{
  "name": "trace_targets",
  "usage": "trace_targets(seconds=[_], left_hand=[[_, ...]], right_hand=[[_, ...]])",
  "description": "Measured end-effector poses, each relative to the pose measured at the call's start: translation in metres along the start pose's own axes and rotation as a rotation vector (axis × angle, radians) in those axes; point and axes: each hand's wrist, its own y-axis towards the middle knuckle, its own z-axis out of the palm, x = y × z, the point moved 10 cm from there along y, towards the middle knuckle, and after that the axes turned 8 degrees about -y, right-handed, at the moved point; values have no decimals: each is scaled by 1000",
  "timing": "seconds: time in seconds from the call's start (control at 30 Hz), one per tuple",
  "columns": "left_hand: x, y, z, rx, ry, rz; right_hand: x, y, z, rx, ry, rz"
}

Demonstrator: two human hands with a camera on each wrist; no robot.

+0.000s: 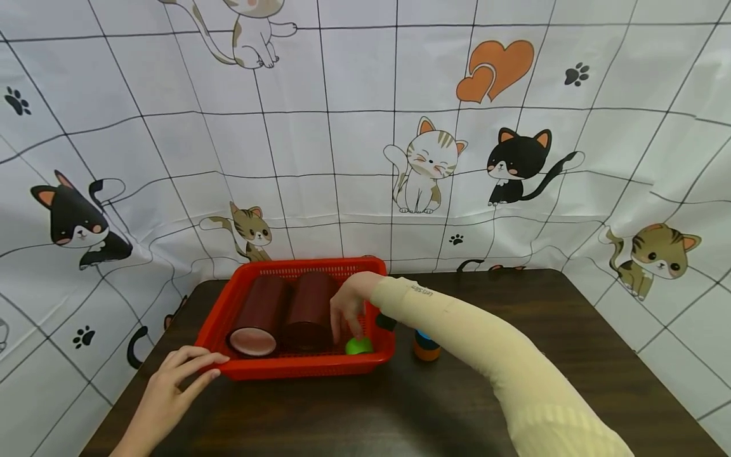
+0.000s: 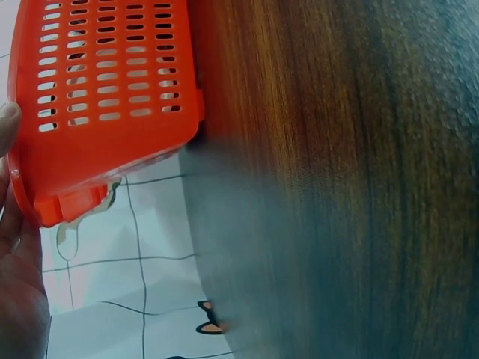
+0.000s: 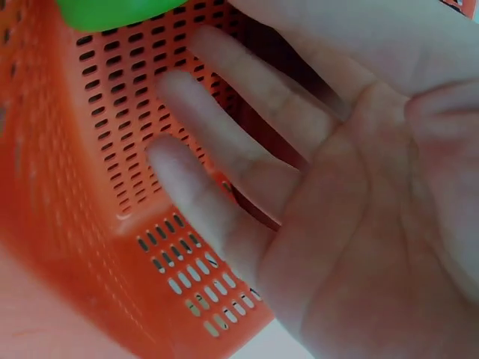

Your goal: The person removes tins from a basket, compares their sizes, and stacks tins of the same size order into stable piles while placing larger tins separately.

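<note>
A red plastic basket [image 1: 297,366] with slotted walls stands at the back left of the dark wooden table. Two dark maroon cylinders [image 1: 261,304] lie side by side in it; the left one shows a pale round end. My left hand [image 1: 177,387] pinches the rim at the front left corner, thumb outside and fingers over the edge. Inside the right end hangs my right hand [image 1: 349,304], fingers loosely extended and spread, holding nothing. Just below its fingertips lies a bright green rounded object [image 1: 358,346], also partly visible at the top of the right wrist view.
Right of the basket stands a small blue, black and orange round object [image 1: 426,348], partly hidden by the right sleeve [image 1: 485,349]. The wooden table [image 1: 320,419] meets a white cat-print sheet [image 1: 354,146] behind and at both sides.
</note>
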Motion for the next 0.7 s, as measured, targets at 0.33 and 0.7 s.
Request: trace_targets(seconds=[0.33,0.7], left_hand=[[1,-3,1,2,9,-5],[1,-1,0,3,7,-15]], right_hand=[[-5,7,12,98,56,101],[-7,10,19,105,92,160]])
